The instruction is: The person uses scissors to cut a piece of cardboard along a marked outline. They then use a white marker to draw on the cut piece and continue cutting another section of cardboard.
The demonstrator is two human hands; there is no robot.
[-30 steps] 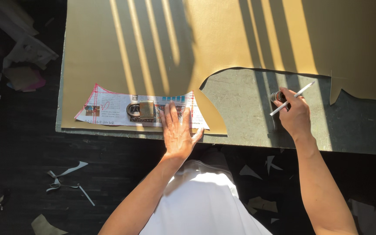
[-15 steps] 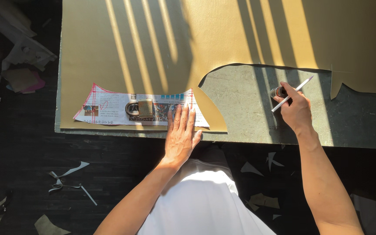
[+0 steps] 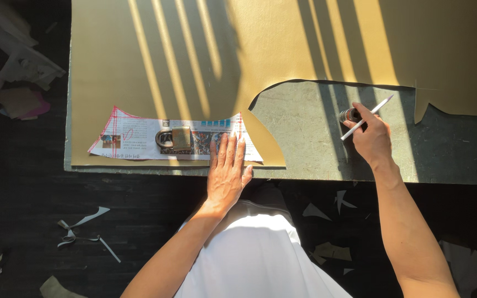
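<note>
While sunlight fell in slanted bars across the work, scraps of paper and card [image 3: 17, 83] lay heaped in the upper left of the frame on the dark floor [image 3: 28, 209], and pale offcuts [image 3: 84, 229] sat lower left. Right of them the grey-green bench [image 3: 316, 143] carried a large mustard-yellow sheet [image 3: 194, 55] that filled most of the upper frame, with a curved bite cut out of its lower edge at centre right.

On the lower left part of that sheet lay a printed paper pattern [image 3: 133, 140], a long strip with pointed ends, and a brass padlock [image 3: 175, 138] rested on its middle as a weight. Just right of the padlock the left hand [image 3: 226, 168] lay flat, palm down, fingers spread slightly and pointing toward the top of the frame, pressing the pattern's right end against the sheet; its grip held nothing. The forearm ran down and left to the lower edge, beside a white garment [image 3: 255, 259].

Farther right, over the bare bench inside the cut-out, the right hand [image 3: 372, 138] pinched a thin white pencil [image 3: 368, 117] that slanted up to the right. The same hand touched a small dark round container [image 3: 350, 115] at its fingertips. Its wrist bent slightly, and the arm reached in from the lower right corner.
</note>
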